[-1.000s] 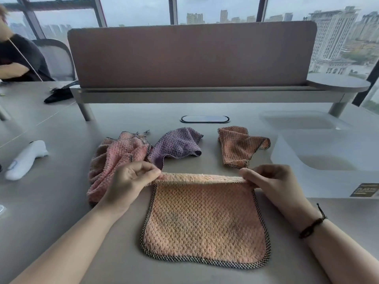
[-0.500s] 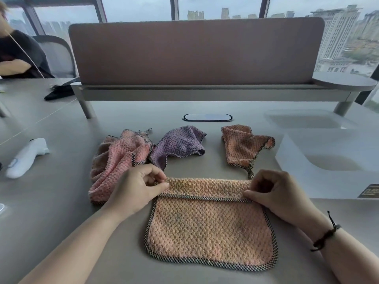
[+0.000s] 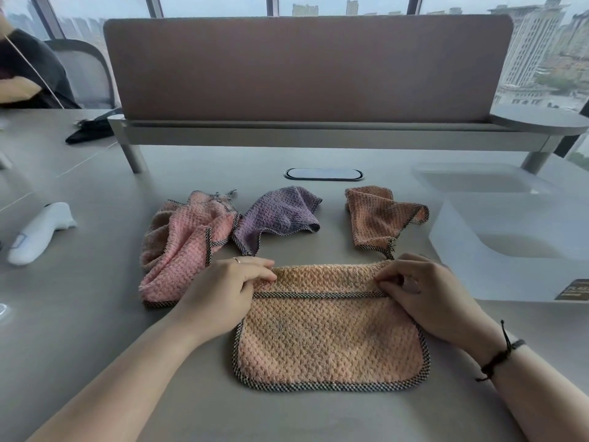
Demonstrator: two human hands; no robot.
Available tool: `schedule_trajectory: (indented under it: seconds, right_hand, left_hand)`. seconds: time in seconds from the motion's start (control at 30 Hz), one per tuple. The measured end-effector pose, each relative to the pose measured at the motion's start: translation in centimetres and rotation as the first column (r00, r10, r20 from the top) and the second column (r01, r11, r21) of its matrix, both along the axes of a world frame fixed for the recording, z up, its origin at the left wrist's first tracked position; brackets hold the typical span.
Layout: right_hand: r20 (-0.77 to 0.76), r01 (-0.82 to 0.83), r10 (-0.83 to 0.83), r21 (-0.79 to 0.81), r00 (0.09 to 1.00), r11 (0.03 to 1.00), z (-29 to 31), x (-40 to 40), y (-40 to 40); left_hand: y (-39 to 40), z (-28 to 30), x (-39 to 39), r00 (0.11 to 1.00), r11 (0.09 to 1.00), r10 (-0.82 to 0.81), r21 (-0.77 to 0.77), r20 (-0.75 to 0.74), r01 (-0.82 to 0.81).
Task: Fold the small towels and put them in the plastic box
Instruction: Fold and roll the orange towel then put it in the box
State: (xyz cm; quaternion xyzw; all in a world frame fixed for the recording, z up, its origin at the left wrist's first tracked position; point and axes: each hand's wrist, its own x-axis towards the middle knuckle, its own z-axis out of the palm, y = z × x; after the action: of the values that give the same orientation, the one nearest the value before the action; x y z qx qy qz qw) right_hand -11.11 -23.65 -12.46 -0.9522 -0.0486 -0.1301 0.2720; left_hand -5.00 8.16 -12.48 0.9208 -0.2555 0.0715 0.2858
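The peach towel [image 3: 331,342] with a checked border lies flat on the near centre of the table, its far edge folded over toward the near side into a narrow strip. Three crumpled towels lie beyond it: pink towel [image 3: 188,244] at left, purple towel [image 3: 277,215] touching it, orange towel [image 3: 379,215] further right. The translucent plastic box [image 3: 510,250] stands open at right.

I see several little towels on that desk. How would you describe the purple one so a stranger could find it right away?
Start at the long brown divider panel across the grey desk; just in front lies a row of three crumpled towels. The purple towel is the middle one, between the pink towel and the brownish-orange towel. It is the only purple cloth there.
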Motion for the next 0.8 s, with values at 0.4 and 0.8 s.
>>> schedule_trajectory:
  seconds: [0.4,0.8]
  right_hand:
    - [0.125,-0.028,0.033,-0.043,0.992,0.999,0.5,-0.6,1.3]
    - [-0.103,-0.168,0.157,-0.115,0.982,0.979,-0.1,-0.3,1.1]
  left_hand:
    - [-1.0,0.4,-0.7,0.990,0.984,-0.120,0.142,0.074,0.108]
    - [-0.8,0.4,-0.2,0.998,0.935,0.040,0.354,-0.039,-0.023]
